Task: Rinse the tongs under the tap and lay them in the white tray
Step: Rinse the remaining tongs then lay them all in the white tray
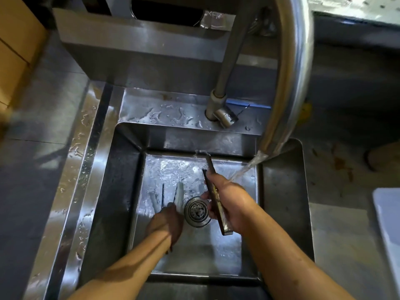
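My right hand (230,204) is shut on a pair of dark metal tongs (213,187), holding them squeezed together above the sink, tips pointing away from me. Water streams from the curved steel tap (287,83) and falls across that hand's knuckles. My left hand (166,224) is low in the basin, closed around the handle end of a second pair of tongs (178,195) with pale tips, which lies on the sink floor. A corner of the white tray (387,217) shows at the right edge, on the counter.
The steel sink (112,191) has a round drain strainer (197,211) between my hands. The tap lever (225,116) sits on the wet rear ledge. A steel backsplash box rises behind, a cardboard box (15,50) stands at the far left.
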Demonstrator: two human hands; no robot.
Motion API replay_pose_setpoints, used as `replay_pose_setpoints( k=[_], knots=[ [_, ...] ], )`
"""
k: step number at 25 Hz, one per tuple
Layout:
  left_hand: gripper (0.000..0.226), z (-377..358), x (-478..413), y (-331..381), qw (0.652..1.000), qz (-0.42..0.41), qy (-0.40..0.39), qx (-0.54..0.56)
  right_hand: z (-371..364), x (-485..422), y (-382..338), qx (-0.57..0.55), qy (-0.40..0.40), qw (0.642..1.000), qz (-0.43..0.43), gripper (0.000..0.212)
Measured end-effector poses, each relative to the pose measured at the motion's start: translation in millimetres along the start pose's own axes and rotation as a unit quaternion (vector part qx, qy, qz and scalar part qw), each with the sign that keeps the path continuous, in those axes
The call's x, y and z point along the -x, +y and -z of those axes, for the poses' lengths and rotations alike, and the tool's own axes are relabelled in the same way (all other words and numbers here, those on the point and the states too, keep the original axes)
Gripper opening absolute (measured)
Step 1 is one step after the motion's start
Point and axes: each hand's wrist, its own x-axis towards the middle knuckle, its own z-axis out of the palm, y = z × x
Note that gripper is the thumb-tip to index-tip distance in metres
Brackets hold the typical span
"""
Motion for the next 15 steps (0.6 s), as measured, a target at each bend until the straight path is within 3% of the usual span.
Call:
replay_pose_setpoints(
  k=[2, 5, 7, 10, 15],
  knots=[
    [0.018, 20.7, 17.8, 8.5, 0.993, -0.036, 0.023, 0.113, -1.5, -2.4, 11.2, 0.022, 0.02, 1.0, 0.003, 0.044],
    [0.018, 57.1, 45.4, 27.4, 0.936, -0.084, 0.029, 0.341, -8.9, 0.5, 28.5, 0.066, 0.025, 0.997, 0.009, 0.047],
    [0.027, 75.3, 59.1, 45.6, 0.901, -0.134, -0.006, 0.413, -13.5, 5.1, 32.1, 0.016, -0.01, 0.999, 0.029, 0.045],
    [0.02, 85.6, 70.6, 75.3, 0.882, -0.154, -0.056, 0.442, -10.6, 13.7, 23.0, -0.04, -0.072, 0.996, 0.025, 0.051],
    [0.013, 92.2, 65.6, 82.2, 0.932, -0.203, -0.036, 0.299, 0.3, 25.5, 14.4, -0.014, -0.05, 0.998, 0.02, 0.075]
  ],
)
